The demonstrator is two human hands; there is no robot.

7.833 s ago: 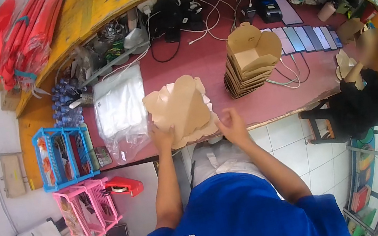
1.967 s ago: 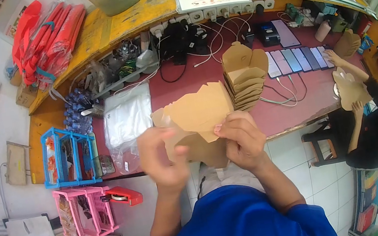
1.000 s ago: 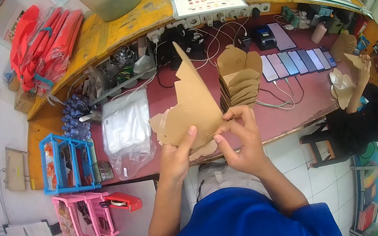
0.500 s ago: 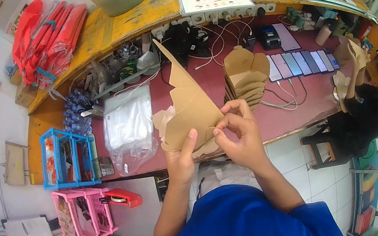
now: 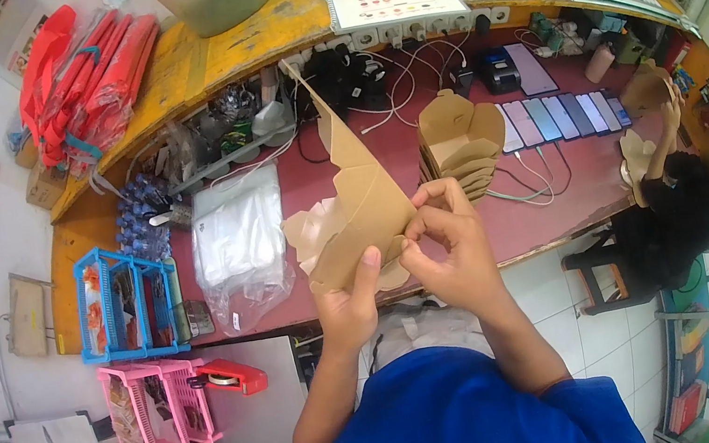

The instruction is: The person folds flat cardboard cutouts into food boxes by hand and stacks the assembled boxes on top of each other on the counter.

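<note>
A brown cardboard food box [image 5: 358, 188], partly folded with its flaps sticking up, is held over the front of the desk. My left hand [image 5: 352, 303] grips its lower left side, thumb lying on the near panel. At the lower right corner my right hand [image 5: 449, 247] pinches a tab of the box between thumb and fingers. Just beyond my right hand, a nested stack of brown cardboard boxes [image 5: 458, 137] stands on the desk. To the left lies a pack of clear plastic bags [image 5: 238, 232].
Several phones [image 5: 564, 117] lie in a row at the right, with cables near them. A blue basket [image 5: 127, 304] and a pink basket [image 5: 161, 412] stand at the left beside a red tape dispenser [image 5: 232, 376]. At the far right a co-worker [image 5: 698, 180] handles cardboard.
The box has tipped slightly in my hands, so more of its inside shows at the left. Both hands keep their hold. The co-worker's arm and cardboard have shifted a little.
</note>
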